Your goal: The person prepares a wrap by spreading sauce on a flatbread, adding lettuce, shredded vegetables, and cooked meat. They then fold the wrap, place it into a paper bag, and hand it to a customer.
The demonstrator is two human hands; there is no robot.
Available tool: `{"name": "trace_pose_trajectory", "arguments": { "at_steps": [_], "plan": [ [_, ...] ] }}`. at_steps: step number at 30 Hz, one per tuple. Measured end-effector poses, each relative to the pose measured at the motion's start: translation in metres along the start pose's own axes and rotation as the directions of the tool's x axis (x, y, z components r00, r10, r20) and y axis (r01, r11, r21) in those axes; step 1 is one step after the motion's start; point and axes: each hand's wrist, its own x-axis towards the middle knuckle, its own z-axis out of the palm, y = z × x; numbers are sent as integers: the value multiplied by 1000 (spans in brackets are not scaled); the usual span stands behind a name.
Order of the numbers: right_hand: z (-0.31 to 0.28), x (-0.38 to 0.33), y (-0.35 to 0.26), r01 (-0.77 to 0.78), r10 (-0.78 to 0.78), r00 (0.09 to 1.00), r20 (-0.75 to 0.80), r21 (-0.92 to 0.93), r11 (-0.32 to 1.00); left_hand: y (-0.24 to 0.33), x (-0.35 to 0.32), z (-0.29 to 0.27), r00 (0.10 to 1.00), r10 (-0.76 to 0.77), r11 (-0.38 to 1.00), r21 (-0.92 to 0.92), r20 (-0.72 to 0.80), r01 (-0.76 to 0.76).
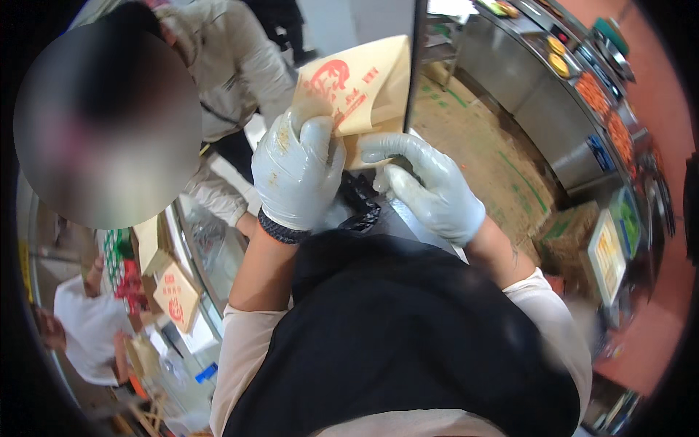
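My left hand [295, 171], in a whitish glove with brownish crumbs on its back, is closed on a tan paper bag [386, 95] with red print. The bag stands tilted above the hand, and its right side is creased. My right hand [433, 189], gloved the same way, is at the bag's lower end. Its curved index finger lies against the paper, while the thumb is apart below it. Whether anything is inside the bag does not show. Beneath the hands lies crumpled black plastic [360, 200].
To the left, beyond a glass-edged counter [211, 291], are a person in a beige jacket [233, 65] and another in white [91, 328]. A stack of printed paper bags [177, 297] lies there. At right runs a steel counter [502, 65] with food trays, above brown flooring [473, 138].
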Motion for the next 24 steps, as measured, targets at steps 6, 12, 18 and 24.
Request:
{"name": "trace_pose_trajectory", "arguments": {
  "at_steps": [6, 12, 18, 24],
  "plan": [
    [-38, -18, 18, -114, 246, 937, -248, 450, 886, 38, 9, 41, 970, 239, 951, -215, 48, -223],
    [-33, -32, 22, 110, 182, 894, -411, 592, 798, 59, 10, 60, 980, 197, 863, -481, 33, -157],
    [-49, -38, 56, 153, 115, 954, -275, 783, 603, 52, 1, 75, 915, 388, 654, -667, -110, -358],
    [-52, -36, 43, 140, -30, 969, -244, 450, 882, 51, -5, 77, 901, 433, 429, -872, -31, -236]
  ]
}}
